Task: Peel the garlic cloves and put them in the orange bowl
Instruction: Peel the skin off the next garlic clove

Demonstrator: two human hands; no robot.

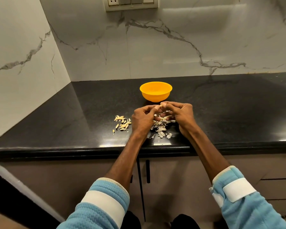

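An orange bowl stands on the black counter, just beyond my hands. My left hand and my right hand meet over the counter with fingers curled, pinching a small garlic clove between the fingertips. The clove is mostly hidden by the fingers. A cluster of several garlic cloves lies to the left of my left hand. A heap of white papery garlic skins lies under and just in front of my hands.
The counter's front edge runs just below my forearms, with cabinet doors beneath. Marble walls meet in a corner at the back left. A switch panel sits high on the back wall.
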